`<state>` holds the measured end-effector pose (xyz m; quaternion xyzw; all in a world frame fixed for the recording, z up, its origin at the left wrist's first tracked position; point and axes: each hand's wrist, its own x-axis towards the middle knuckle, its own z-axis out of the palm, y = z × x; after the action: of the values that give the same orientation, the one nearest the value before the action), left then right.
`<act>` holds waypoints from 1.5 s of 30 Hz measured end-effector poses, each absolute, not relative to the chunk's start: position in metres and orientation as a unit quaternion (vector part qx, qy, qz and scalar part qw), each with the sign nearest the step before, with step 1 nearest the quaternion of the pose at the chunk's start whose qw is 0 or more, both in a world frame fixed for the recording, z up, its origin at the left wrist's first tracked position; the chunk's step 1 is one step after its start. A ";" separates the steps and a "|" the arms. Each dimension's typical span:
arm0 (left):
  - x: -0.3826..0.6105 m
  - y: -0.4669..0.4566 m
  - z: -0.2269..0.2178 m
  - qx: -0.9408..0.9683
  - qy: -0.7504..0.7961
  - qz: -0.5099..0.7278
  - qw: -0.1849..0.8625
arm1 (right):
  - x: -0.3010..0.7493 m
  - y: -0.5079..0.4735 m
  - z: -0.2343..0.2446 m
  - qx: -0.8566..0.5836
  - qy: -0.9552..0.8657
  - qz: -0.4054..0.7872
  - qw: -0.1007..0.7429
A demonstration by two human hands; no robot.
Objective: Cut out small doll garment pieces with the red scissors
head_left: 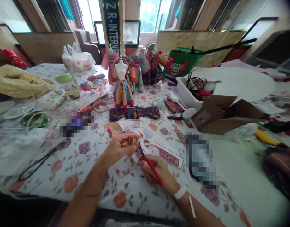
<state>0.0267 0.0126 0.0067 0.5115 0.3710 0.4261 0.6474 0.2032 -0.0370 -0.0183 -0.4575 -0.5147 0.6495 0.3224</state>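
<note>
My right hand [156,168] grips a pair of scissors [151,168] with red handles, its dark blades pointing up and to the left. Pinched in my left hand [121,146] is a small piece of patterned fabric [126,142], orange and red with a white edge. The scissor tips meet the white edge beside my left fingers; whether the blades are closed I cannot tell. Under and beyond my hands lie white pattern sheets [156,142] and a strip with a red and black border [169,157]. A yellow floral piece [113,130] shows behind my left hand.
Small mannequins in robes [121,82] stand beyond a dark patterned cloth band [135,113]. At right are a cardboard box [218,118], a white bin [186,91] and a blurred-out item [203,160]. A lidded jar [68,84] and a black strap [38,162] lie left.
</note>
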 end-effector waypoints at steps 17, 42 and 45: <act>0.026 0.013 0.005 0.510 0.369 0.420 0.654 | 0.203 -0.037 -0.023 -0.453 -0.505 0.658 0.327; 0.024 0.016 0.000 0.518 0.344 0.414 0.664 | 0.204 -0.038 -0.026 -0.461 -0.481 0.669 0.331; 0.024 0.016 0.000 0.520 0.347 0.412 0.663 | 0.204 -0.038 -0.027 -0.463 -0.477 0.671 0.329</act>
<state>0.0240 0.0156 -0.0002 0.5197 0.3475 0.4121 0.6628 0.2035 -0.0379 -0.0267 -0.4627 -0.4768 0.6712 0.3287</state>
